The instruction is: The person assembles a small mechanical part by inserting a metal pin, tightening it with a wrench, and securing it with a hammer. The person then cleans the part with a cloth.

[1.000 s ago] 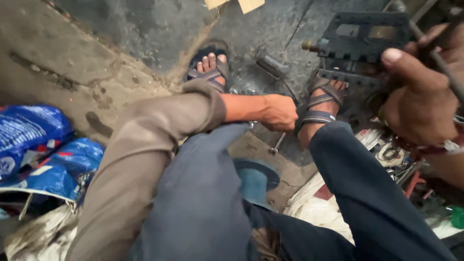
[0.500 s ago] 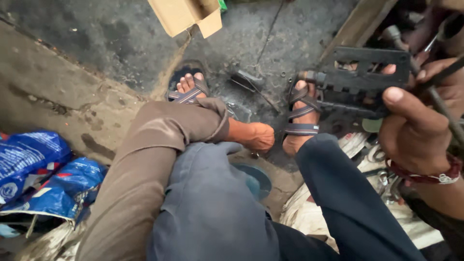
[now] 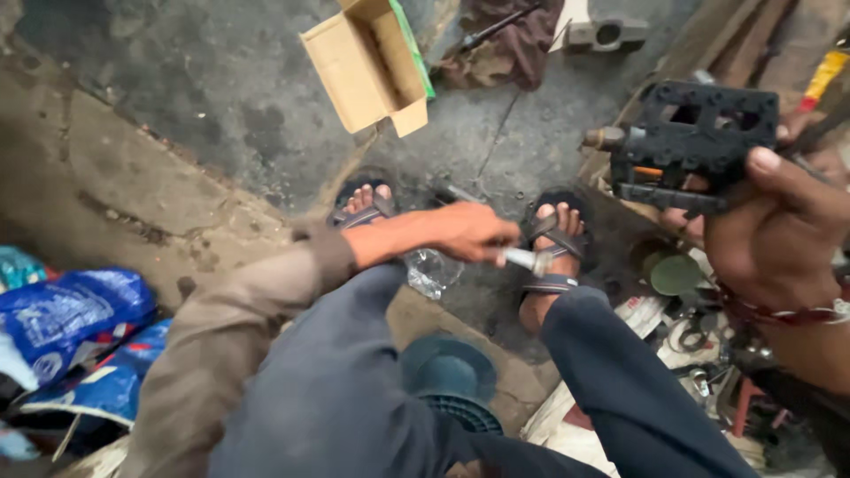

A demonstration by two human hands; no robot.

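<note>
My right hand (image 3: 779, 230) holds up a black bicycle pedal (image 3: 686, 142) with a metal axle stub on its left, together with a thin dark rod. My left hand (image 3: 469, 232) reaches down between my sandalled feet and is closed on a short silvery metal tool (image 3: 527, 259) lifted off the ground. A crumpled clear plastic piece (image 3: 432, 270) lies just under that hand.
An open cardboard box (image 3: 372, 66) lies on the concrete ahead, with a dark rag (image 3: 505, 44) and a metal hammer head (image 3: 606, 34) beyond. Blue plastic bags (image 3: 75, 327) sit at left. Scattered metal parts and a green disc (image 3: 675, 274) lie at right. A teal stool (image 3: 452, 376) is under me.
My left hand went down to the floor between my feet and has come up gripping the silvery tool. The view tilted forward, bringing the box into sight. My right hand kept the pedal raised.
</note>
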